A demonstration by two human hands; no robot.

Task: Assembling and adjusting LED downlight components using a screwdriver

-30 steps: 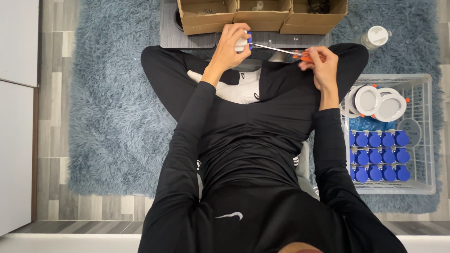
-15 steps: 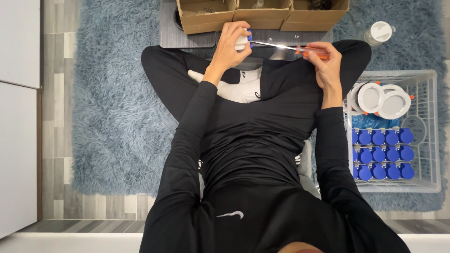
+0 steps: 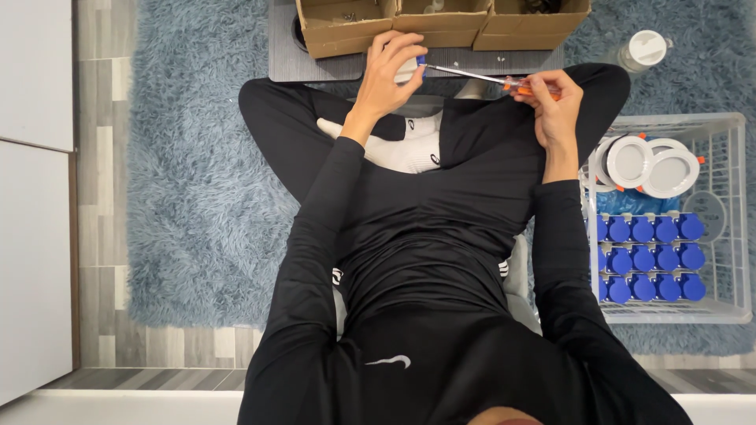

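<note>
I sit cross-legged in black clothes on a blue shaggy rug. My left hand (image 3: 391,69) grips a small white part with a blue end (image 3: 412,68), held above my knees. My right hand (image 3: 554,102) holds a screwdriver (image 3: 484,77) by its orange handle. The metal shaft runs left and its tip meets the blue end of the white part. The part is mostly hidden by my fingers.
Three open cardboard boxes (image 3: 346,30) stand on a grey board (image 3: 283,67) ahead of me. A white wire basket (image 3: 728,228) at my right holds round white fittings (image 3: 631,161) and several blue-capped pieces (image 3: 644,258). A white-capped bottle (image 3: 642,49) lies at the upper right.
Both hands stay almost in place. My right hand has shifted slightly on the screwdriver handle, with the tip still against the white part.
</note>
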